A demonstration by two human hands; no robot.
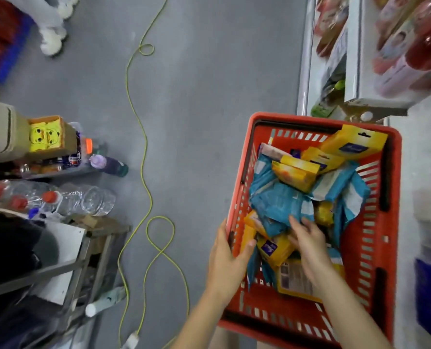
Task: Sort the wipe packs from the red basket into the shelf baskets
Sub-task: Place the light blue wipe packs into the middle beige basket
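red basket (pixel 393 187): a slatted plastic shopping basket, seen from above and heaped with wipe packs, its black handles folded down along the rim.
left hand (pixel 228 263): clamped on the left rim of the red basket, thumb hooked inside the wall and fingers wrapped down the outside.
right hand (pixel 307 245): inside the red basket at its near end, fingers spread and nearly straight, laid on the heap. The fingertips touch the blue packs and the thumb lies against a yellow one. It is closed on nothing.
blue packs (pixel 279 202): crumpled soft packs fill the middle of the red basket, some slumped toward its right wall.
yellow packs (pixel 295 172): boxy packs lie across the blue ones toward the far end of the red basket. One with a hang tab leans in the far right corner, and more sit under the right hand.
shelf (pixel 352 59): white shelving just beyond the far right corner of the red basket, holding blurred red and pink goods.
cable (pixel 144 147): a yellow-green cord snakes over the grey floor (pixel 209 96) left of the red basket, looping twice.
clear bottles (pixel 83 200): red-capped plastic bottles lie well left of the red basket, with a purple bottle (pixel 108 165) and a yellow carton (pixel 45 134) bearing a drawn face beyond them.
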